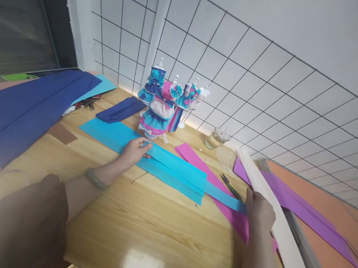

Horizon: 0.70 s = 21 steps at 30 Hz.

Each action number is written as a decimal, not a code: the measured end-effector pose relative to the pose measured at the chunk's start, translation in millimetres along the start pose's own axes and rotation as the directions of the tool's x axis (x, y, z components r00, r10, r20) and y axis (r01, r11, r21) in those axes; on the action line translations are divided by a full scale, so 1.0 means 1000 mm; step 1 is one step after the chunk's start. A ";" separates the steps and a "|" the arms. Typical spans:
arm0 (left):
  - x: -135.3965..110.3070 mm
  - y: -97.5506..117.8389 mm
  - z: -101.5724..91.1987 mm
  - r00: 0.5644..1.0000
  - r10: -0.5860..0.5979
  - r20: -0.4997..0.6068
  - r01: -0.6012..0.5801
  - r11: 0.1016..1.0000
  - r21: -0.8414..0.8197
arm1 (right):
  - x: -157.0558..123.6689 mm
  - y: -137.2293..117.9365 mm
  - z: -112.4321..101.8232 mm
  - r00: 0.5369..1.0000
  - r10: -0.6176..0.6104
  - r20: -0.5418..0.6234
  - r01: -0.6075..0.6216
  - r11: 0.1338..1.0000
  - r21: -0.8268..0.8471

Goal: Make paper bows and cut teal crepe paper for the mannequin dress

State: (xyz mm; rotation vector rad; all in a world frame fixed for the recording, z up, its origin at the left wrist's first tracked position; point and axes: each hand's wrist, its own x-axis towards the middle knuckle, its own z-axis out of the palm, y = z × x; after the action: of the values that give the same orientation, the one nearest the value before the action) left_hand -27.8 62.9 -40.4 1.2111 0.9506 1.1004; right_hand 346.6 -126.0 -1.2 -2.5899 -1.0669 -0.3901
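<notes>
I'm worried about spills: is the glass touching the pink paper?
Apart. The head view shows a bare patch of table between the glass and the pink paper.

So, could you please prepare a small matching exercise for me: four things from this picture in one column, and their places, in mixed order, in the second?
1. narrow bright-blue paper-like strip
2. round clear glass with pale liquid
3. folded navy-blue piece
4. long purple strip

A. left of the dressed miniature mannequins
B. passing beneath the long white strip
C. standing right of the mannequins
D. one end at the right hand

Pairs: 1-D, 2-C, 3-A, 4-B
</notes>
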 end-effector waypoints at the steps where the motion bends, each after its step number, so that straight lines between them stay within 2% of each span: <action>1: -0.001 -0.001 0.001 1.000 0.014 0.016 -0.014 1.000 0.015 | -0.003 -0.010 0.003 0.993 -0.082 -0.089 0.091 0.990 0.109; 5: -0.007 0.000 0.007 0.991 0.068 0.111 -0.074 0.996 0.052 | -0.026 -0.064 0.011 0.951 -0.269 -0.150 0.300 0.918 0.258; 6: -0.011 0.001 0.009 0.988 0.074 0.135 -0.081 0.996 0.046 | -0.035 -0.080 0.011 0.925 -0.346 -0.159 0.381 0.846 0.372; 8: -0.019 0.005 0.014 0.975 0.080 0.209 -0.082 0.997 0.000 | -0.054 -0.107 0.011 0.873 -0.469 -0.131 0.463 0.717 0.521; 11: -0.035 0.013 0.021 0.919 0.046 0.391 -0.017 0.997 -0.077 | -0.080 -0.136 0.006 0.771 -0.633 -0.069 0.528 0.576 0.624; 14: -0.049 0.019 0.026 0.818 -0.022 0.575 0.065 0.996 -0.055 | -0.094 -0.148 0.000 0.668 -0.744 -0.021 0.534 0.460 0.709; 16: -0.054 0.020 0.028 0.770 -0.034 0.638 0.073 0.997 -0.036 | -0.098 -0.151 -0.003 0.602 -0.798 -0.012 0.529 0.388 0.755; 18: -0.055 0.019 0.028 0.761 -0.036 0.647 0.061 0.998 -0.017 | -0.098 -0.151 -0.003 0.569 -0.822 -0.028 0.517 0.331 0.790; 21: -0.053 0.018 0.027 0.794 -0.038 0.607 0.047 0.999 0.002 | -0.098 -0.151 0.000 0.601 -0.797 -0.050 0.484 0.313 0.817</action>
State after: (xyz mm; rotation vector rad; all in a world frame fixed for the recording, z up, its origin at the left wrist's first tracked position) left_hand -15.5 5.3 -19.6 1.4036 0.4619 0.6024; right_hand 171.4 -86.7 -9.6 -1.3314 -1.9089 0.3942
